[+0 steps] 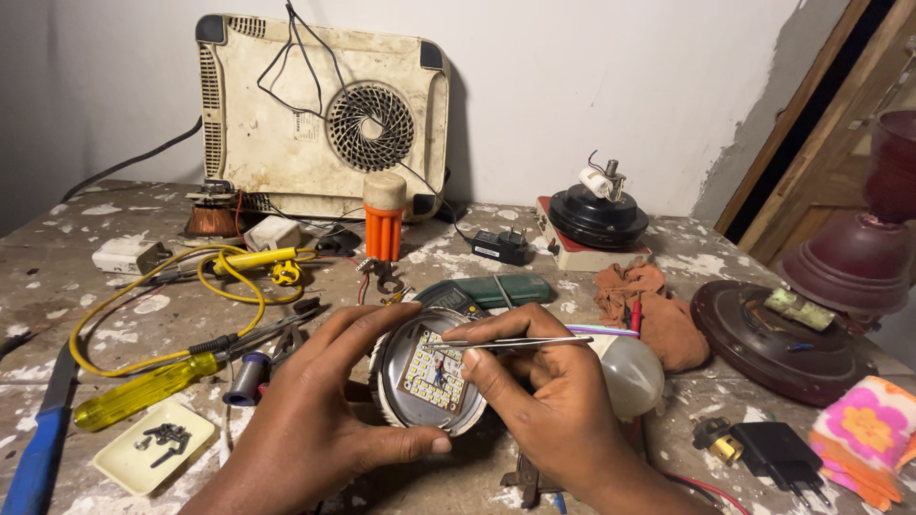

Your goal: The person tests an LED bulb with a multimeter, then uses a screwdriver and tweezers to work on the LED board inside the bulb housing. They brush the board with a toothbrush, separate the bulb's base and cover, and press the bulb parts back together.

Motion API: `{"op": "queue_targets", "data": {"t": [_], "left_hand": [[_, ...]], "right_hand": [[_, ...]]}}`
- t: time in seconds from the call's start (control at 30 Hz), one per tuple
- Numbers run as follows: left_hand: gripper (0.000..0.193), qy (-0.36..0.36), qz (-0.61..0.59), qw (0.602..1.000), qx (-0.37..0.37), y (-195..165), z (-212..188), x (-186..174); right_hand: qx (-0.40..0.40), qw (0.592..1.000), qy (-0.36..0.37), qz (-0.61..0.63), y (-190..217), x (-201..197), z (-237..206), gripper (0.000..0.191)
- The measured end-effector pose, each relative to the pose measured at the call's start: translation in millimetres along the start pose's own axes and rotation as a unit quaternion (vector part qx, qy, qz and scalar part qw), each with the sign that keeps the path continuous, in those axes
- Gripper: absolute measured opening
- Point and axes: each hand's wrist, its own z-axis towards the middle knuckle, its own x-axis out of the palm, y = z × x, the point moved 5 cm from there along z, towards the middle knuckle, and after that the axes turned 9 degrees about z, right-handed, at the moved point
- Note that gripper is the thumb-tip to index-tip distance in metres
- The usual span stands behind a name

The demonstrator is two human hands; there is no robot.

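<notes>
Left of the left hand (320, 420), a yellow screwdriver (143, 389) lies on the bench, and nearer the wrist sits a small tray (134, 469) of loose black screws; a careless elbow could tip that tray and scatter them among the clutter. The left hand itself is wrapped around the lamp base (425, 372), fingers over the top rim and thumb under the lower edge, tilting the round LED board toward the camera. That grip looks light, so I judge the base could rotate or slip if pushed from the other side. The board sits between the two hands, touching both. The right hand (549, 396) pinches thin metal tweezers (520, 341) between thumb and fingers, its thumb tip resting on the board's right part; the tweezers lie across the top of the lamp, tips pointing left over the board. Whether the tips touch a chip is hard to tell at this size. A slip there could scratch a chip, bridge two pads, or tug the small red and blue wires at the board's centre. Just right of the right hand, partly behind it, lies the frosted dome (632, 374), close enough to be knocked and rolled toward the bench edge.
</notes>
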Motion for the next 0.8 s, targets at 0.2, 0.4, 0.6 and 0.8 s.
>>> {"op": "queue_targets", "data": {"t": [0.2, 0.4, 0.6, 0.8], "left_hand": [[0.100, -0.003, -0.006, 1.000, 0.000, -0.2, -0.5, 0.1], [0.100, -0.003, 0.002, 1.000, -0.003, 0.4, -0.8, -0.2], [0.100, -0.005, -0.002, 1.000, -0.001, -0.1, -1.5, -0.8], [0.102, -0.001, 0.002, 1.000, -0.009, 1.4, -0.5, -0.4]], "right_hand": [[-0.041, 0.998, 0.019, -0.046, 4.0, 2.9, -1.4, 0.015], [-0.031, 0.997, 0.004, -0.074, 3.5, 2.5, -1.8, 0.014], [-0.037, 0.994, 0.009, -0.098, 4.2, 3.0, -1.5, 0.013], [-0.053, 0.995, 0.042, -0.077, 6.4, 1.7, -0.3, 0.016]]}}
